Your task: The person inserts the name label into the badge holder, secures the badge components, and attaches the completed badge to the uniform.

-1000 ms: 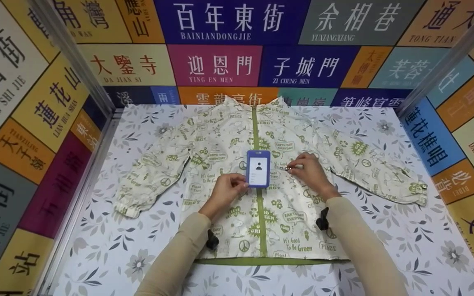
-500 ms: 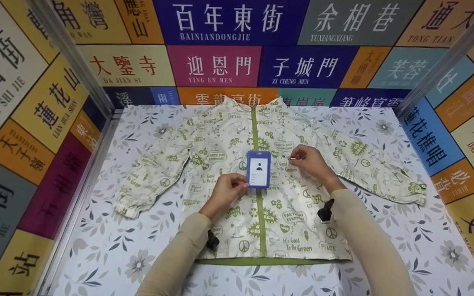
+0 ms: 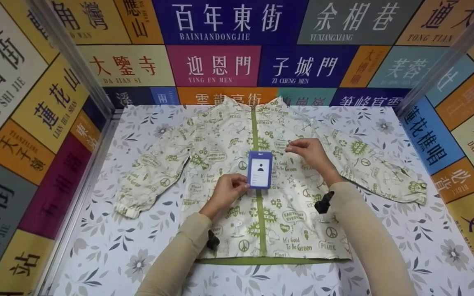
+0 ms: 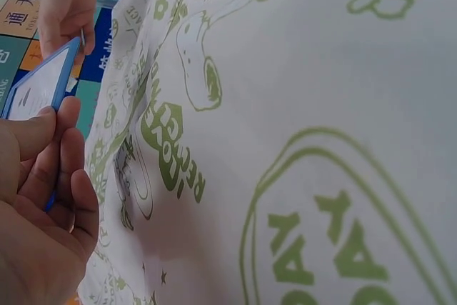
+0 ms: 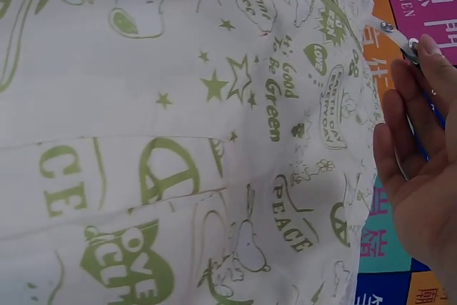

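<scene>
My left hand [image 3: 229, 190] pinches the lower left edge of a blue ID badge holder [image 3: 259, 170] with a white card in it. The holder stands upright over the green zip strip of a printed jacket [image 3: 228, 222]. To its right my right hand [image 3: 313, 155] pinches a small badge strap clip between thumb and forefinger. In the right wrist view this strap clip [image 5: 387, 26] shows as a pale band with round metal snaps. Thumb and fingers [image 4: 43, 133] grip the holder [image 4: 61, 80] in the left wrist view. The strap and holder are apart in the head view.
The white jacket with green print lies spread flat, its left sleeve [image 3: 150, 176] and right sleeve [image 3: 381, 172] stretched outward. Under it is a table [image 3: 109, 255] with a grey floral cover. Colourful sign-printed panels [image 3: 212, 65] wall the back and both sides.
My right hand has moved up, away from me, with the strap clip still between its fingers. The left hand and the badge holder have hardly moved.
</scene>
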Available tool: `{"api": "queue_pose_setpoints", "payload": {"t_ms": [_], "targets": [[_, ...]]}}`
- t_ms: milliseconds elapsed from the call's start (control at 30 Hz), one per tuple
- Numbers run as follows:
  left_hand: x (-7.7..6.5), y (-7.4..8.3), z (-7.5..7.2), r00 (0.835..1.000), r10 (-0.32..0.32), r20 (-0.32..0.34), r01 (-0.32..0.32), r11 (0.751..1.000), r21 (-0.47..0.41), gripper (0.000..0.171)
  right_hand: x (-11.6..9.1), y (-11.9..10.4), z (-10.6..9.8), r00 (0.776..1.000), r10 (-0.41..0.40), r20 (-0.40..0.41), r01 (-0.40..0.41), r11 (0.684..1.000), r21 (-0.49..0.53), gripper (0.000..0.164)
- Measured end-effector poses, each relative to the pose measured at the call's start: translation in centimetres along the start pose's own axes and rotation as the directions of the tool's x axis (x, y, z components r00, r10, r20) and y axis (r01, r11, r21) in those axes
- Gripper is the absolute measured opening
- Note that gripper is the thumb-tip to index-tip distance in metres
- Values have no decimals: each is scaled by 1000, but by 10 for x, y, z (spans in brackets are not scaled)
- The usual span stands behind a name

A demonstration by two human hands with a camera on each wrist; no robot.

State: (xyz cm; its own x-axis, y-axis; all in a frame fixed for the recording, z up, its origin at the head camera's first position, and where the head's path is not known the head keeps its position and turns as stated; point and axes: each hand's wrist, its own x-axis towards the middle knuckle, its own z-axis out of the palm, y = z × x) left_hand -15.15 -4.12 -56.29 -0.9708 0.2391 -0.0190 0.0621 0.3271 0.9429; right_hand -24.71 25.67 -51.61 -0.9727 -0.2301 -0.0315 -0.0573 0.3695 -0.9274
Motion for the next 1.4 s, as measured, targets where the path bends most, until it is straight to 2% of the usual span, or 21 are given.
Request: {"api": "queue_pose_setpoints", "payload": {"t_ms": [200, 367, 467, 800, 1067, 1200, 1400], "targets": [[1, 3, 1, 1000, 1, 19, -1, 1000, -15, 15, 15, -23, 1, 998, -63, 26, 64, 996, -69, 29], [2, 5, 1, 1000, 11, 23, -11, 1000, 1, 15, 17, -56, 4, 989, -90, 119, 105, 987, -124, 25], [2, 5, 2, 1000, 11, 26, -11, 1000, 4, 15, 21, -67, 6, 980, -95, 175, 122, 981, -152, 25], [2, 8, 3, 999, 0, 35, 0, 1000, -3, 16, 40, -60, 8, 952, -105, 287, 171, 962, -214, 29], [2, 6, 4, 999, 36, 33, -36, 999, 7, 13, 41, -62, 10, 943, -98, 319, 181, 953, -241, 31], [1, 5, 5, 998, 48, 29, -48, 999, 6, 14, 41, -63, 10, 938, -103, 331, 183, 958, -222, 32], [0, 4, 5, 999, 24, 29, -24, 1000, -5, 14, 41, -64, 9, 933, -108, 344, 185, 962, -201, 33]]}}
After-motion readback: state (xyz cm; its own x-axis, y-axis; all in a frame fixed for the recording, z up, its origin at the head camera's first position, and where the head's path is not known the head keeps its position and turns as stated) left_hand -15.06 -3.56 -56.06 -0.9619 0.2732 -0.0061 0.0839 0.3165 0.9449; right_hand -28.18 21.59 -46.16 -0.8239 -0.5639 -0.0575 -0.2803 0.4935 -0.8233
